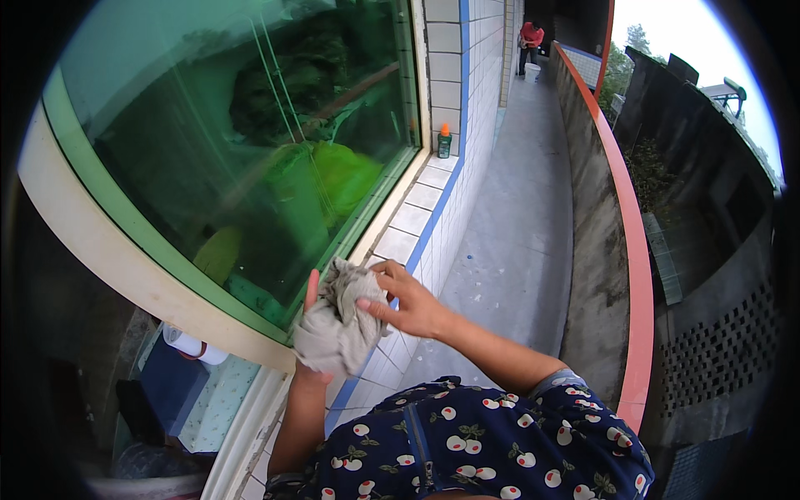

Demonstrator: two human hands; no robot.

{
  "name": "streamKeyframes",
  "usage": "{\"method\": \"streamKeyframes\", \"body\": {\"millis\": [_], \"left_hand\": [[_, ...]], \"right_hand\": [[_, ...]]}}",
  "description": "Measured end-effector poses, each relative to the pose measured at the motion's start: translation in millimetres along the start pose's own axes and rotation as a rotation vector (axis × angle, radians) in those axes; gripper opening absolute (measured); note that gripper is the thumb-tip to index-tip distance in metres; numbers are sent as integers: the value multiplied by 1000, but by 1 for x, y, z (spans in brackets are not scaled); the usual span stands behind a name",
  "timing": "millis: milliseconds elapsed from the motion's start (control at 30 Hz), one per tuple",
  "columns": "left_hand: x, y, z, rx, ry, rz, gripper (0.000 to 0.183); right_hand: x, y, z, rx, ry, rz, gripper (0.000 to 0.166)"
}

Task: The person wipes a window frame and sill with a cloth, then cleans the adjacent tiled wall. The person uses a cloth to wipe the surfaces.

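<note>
A crumpled grey-beige cloth (340, 325) is bunched between my two hands. My left hand (314, 377) is mostly hidden behind it, with one finger sticking up past its upper edge and the wrist below. From the right, my right hand (409, 306) grips the cloth with thumb and fingers. Both hands are at the near lower corner of a window with green-tinted glass (206, 144), above the white-tiled sill (397, 244). Farther along that sill stands a small green bottle with an orange cap (444, 141).
A cream window frame (156, 281) borders an opening at left, with a white roll (194, 345) and dark blue box (172, 384) inside. Along the right runs a concrete parapet with a pink top (631, 250). Down the walkway (512, 219), another person (531, 37) stands by a white bucket (532, 73).
</note>
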State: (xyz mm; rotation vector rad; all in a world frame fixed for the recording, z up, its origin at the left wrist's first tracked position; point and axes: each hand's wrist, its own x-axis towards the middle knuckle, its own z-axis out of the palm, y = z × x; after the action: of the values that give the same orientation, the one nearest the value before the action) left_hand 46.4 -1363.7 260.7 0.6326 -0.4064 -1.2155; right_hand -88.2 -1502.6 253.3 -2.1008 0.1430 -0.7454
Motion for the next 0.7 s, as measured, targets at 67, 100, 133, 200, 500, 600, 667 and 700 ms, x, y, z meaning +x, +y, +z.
{"method": "streamKeyframes", "body": {"millis": [67, 100, 133, 200, 500, 600, 667, 700], "left_hand": [[-4, 11, -13, 49, -17, 1, 72], [-7, 16, -17, 76, -30, 0, 82], [-20, 24, -3, 662, -114, 274, 91], [-31, 39, 4, 1606, -79, 764, 108], [-27, 111, 70, 2065, 246, 1531, 66], [-10, 175, 120, 2306, 482, 1869, 58], [-3, 215, 152, 2406, 489, 1960, 63], [2, 232, 163, 2475, 526, 1995, 62]], "right_hand": [[9, -34, 4, 223, -79, 34, 62], [13, -40, 5, 239, -96, -23, 70], [15, -41, 7, 276, -90, -39, 71], [23, -43, 12, 352, -95, -75, 75], [111, -82, -5, 203, 112, -714, 68], [187, -105, -26, 207, 316, -967, 64], [238, -124, -32, 113, 503, -1134, 59], [263, -135, -34, 81, 582, -1239, 58]]}}
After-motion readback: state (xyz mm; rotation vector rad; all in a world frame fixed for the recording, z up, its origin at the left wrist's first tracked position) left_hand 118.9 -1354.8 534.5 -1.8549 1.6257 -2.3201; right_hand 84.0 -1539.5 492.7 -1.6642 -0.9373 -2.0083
